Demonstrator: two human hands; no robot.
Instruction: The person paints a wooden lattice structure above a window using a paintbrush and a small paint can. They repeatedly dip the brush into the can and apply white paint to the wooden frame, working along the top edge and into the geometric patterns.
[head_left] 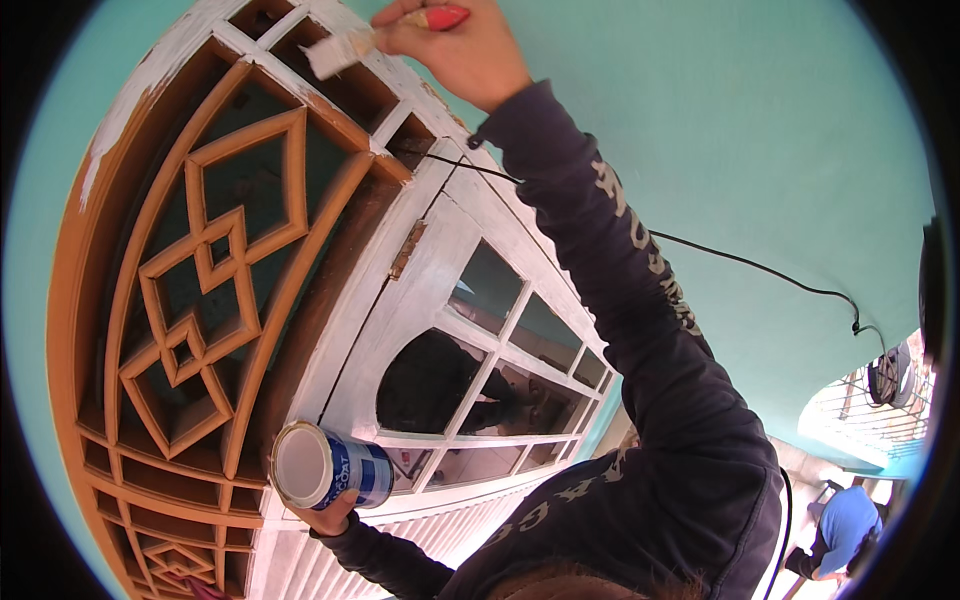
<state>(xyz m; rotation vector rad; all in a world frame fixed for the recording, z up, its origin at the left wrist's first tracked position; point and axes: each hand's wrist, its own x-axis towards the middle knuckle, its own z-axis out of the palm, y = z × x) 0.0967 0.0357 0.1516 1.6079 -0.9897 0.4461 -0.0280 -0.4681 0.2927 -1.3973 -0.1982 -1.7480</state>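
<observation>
My right hand [455,45] is raised at the top, closed round a paintbrush [340,54] with a red handle and white-coated bristles. The bristles are over the upper bars of a wooden window frame [85,235], partly white and partly orange-brown; I cannot tell whether they touch it. Lower down, my left hand [328,515] grips a blue-and-white paint can [360,474] from below. The can is open and tilted, its pale inside showing. It is in front of the window frame's edge, beside a white door [400,300].
Brown diamond lattice [245,215] fills the window over dark glass. A rusty hinge [408,250] joins the white door's edge. A black cable [750,262] runs across the turquoise wall [700,110], passing behind my right arm. Someone in a blue shirt [848,525] is at lower right, below a window grille [850,405].
</observation>
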